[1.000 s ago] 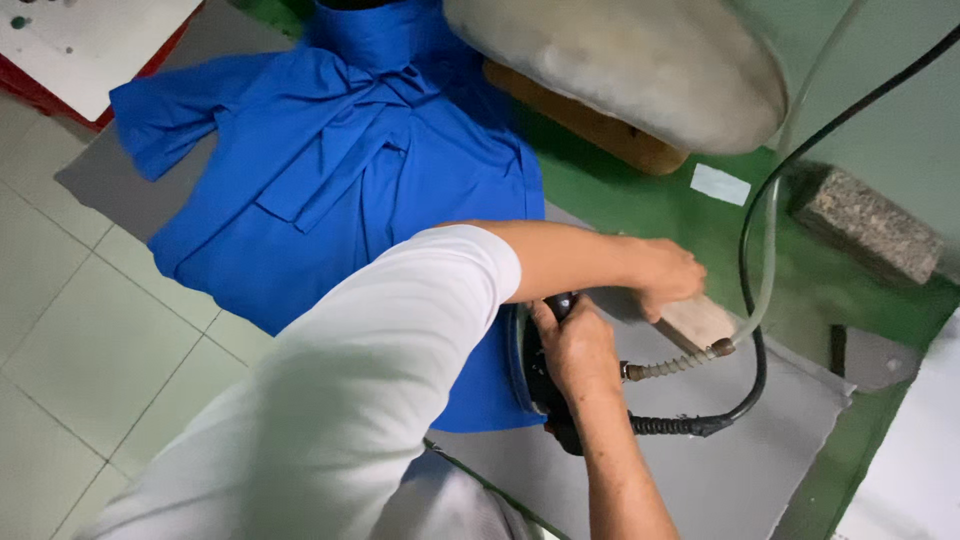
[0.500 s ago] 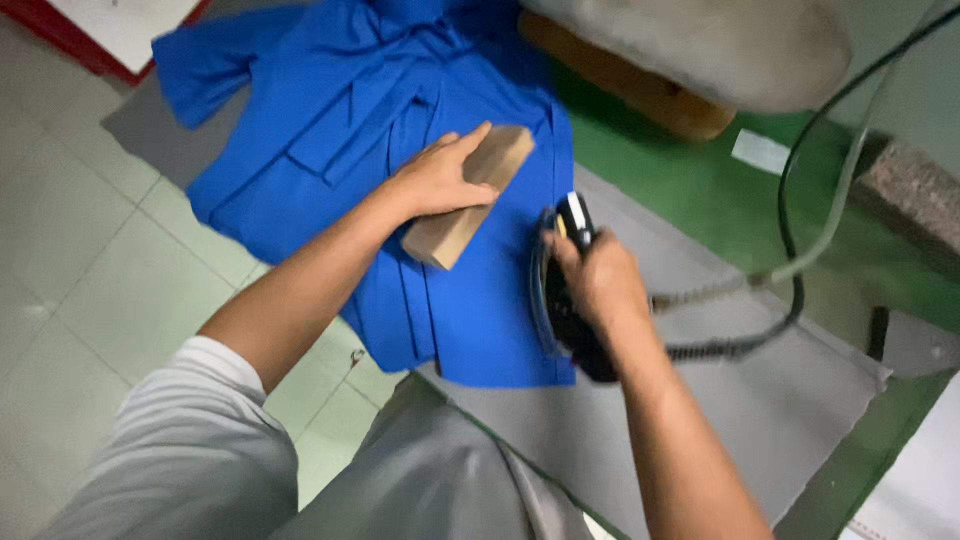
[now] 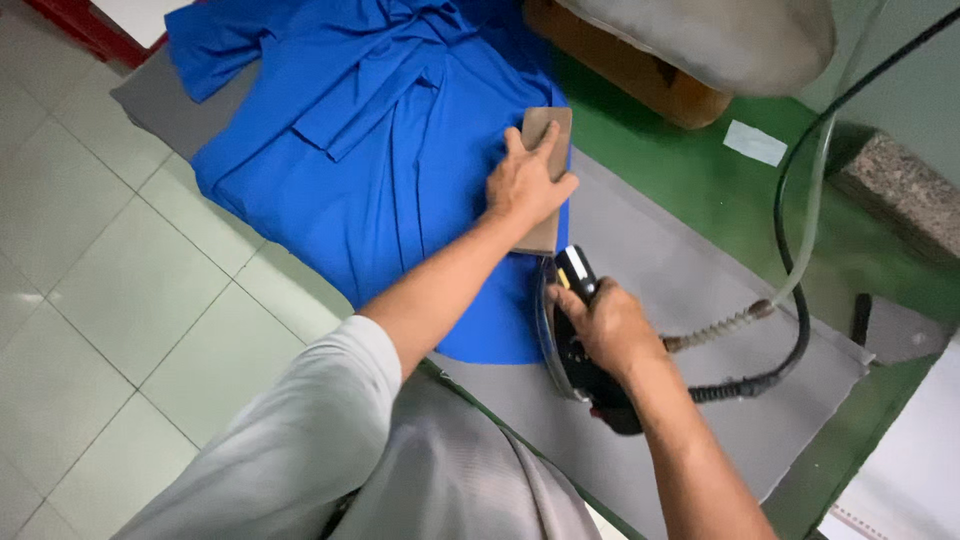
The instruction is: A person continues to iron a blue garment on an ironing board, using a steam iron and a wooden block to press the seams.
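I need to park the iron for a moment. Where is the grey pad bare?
Bare grey pad lies right of the wooden block, between the blue shirt and the hoses. It is crowded around the iron, under the right hand.

Person's wearing a loose pale grey short-sleeved shirt (image 3: 300,450), the sleeve ending just above the elbow, well back from the left hand (image 3: 528,185). Both forearms bare, nothing on the right hand (image 3: 610,325) either, no watch or rings I can spot.
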